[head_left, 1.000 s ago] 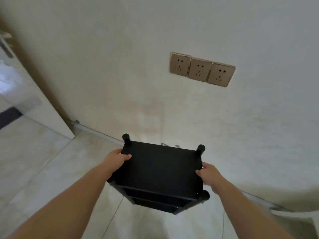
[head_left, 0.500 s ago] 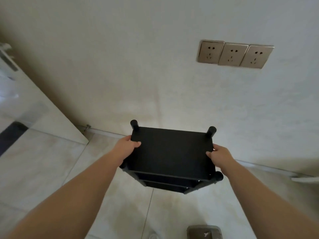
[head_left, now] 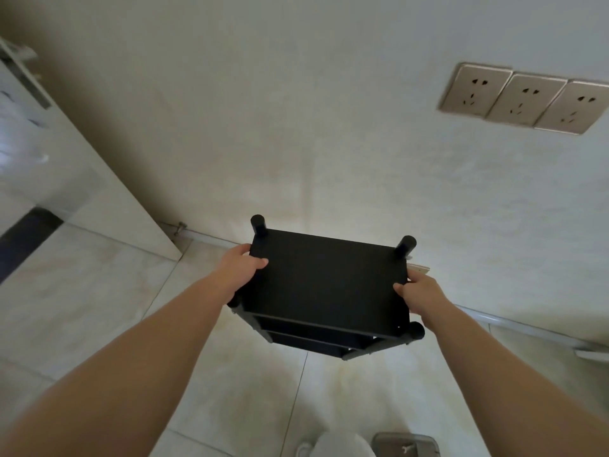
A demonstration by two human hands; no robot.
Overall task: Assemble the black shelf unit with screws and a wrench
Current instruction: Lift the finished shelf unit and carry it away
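Carrying: the black shelf unit (head_left: 324, 285), assembled by the look of it, held over the floor (head_left: 99, 291) near the wall (head_left: 296, 110).
Hands: left hand (head_left: 239, 268) and right hand (head_left: 420, 291) each grip a side edge of the top board.
Next: probably lowering it level against the wall.
Count: one unit, three tiers showing, three post tops visible, three sockets (head_left: 524, 98).
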